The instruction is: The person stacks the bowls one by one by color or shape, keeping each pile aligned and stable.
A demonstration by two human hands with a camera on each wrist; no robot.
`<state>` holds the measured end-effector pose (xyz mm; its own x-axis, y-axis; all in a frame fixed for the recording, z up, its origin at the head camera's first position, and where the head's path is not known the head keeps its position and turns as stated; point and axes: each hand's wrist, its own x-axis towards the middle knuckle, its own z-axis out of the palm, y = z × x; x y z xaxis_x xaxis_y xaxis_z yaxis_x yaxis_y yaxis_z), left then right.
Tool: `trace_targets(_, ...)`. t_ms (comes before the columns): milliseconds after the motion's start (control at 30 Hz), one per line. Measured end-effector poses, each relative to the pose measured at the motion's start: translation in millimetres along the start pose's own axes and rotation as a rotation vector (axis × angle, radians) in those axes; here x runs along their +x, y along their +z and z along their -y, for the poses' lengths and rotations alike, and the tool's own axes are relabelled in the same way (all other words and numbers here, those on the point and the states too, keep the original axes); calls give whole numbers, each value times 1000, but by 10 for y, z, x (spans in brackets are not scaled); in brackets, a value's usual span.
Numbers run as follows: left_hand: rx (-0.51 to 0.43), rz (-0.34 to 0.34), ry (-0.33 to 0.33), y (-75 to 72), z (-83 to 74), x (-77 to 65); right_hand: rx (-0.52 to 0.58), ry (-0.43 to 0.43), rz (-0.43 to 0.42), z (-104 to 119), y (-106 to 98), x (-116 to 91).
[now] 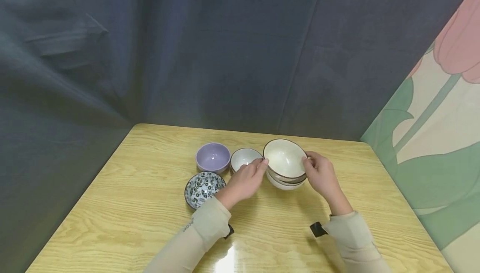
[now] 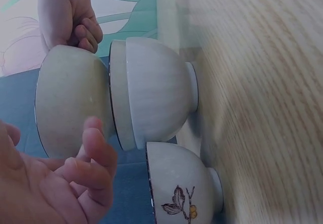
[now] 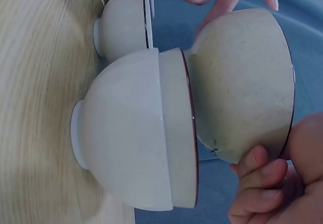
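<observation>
Both hands are at the rim of a cream bowl with a dark brown edge [image 1: 285,156], which sits over a nested pair. My right hand [image 1: 324,177] pinches its right side, thumb over the rim and fingers against the outer wall. On the opposite side my left hand [image 1: 243,181] holds the rim, its fingers curled beside the wall in the left wrist view. Beneath, a second brown-rimmed bowl [image 3: 179,133] is nested in a plain white bowl [image 3: 126,133] standing on the table. The held bowl's foot is hidden behind the second bowl's rim.
Left of the stack stands a smaller white bowl [image 1: 245,156] with a painted leaf sprig, partly covered by my left hand. Farther left are a purple bowl [image 1: 213,156] and a floral-patterned bowl [image 1: 202,187]. The wooden table [image 1: 131,189] meets dark curtains [image 1: 232,77] behind.
</observation>
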<state>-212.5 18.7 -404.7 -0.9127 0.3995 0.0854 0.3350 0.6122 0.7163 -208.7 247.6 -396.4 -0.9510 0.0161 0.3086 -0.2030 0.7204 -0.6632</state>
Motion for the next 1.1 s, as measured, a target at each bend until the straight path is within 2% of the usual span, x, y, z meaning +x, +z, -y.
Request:
trace_targets(167, -37, 15, -36, 47, -4, 17, -7, 11, -2, -42, 19, 25)
trace_targets(567, -76, 35, -35, 90, 32, 45, -9, 39, 19, -113, 46, 55)
trace_targets(900, -70, 78, 10, 141, 56, 66, -20, 47, 29, -166, 38, 50)
trace_targets(1100, -62, 80, 40, 161, 46, 75, -28, 64, 35, -215, 26, 45)
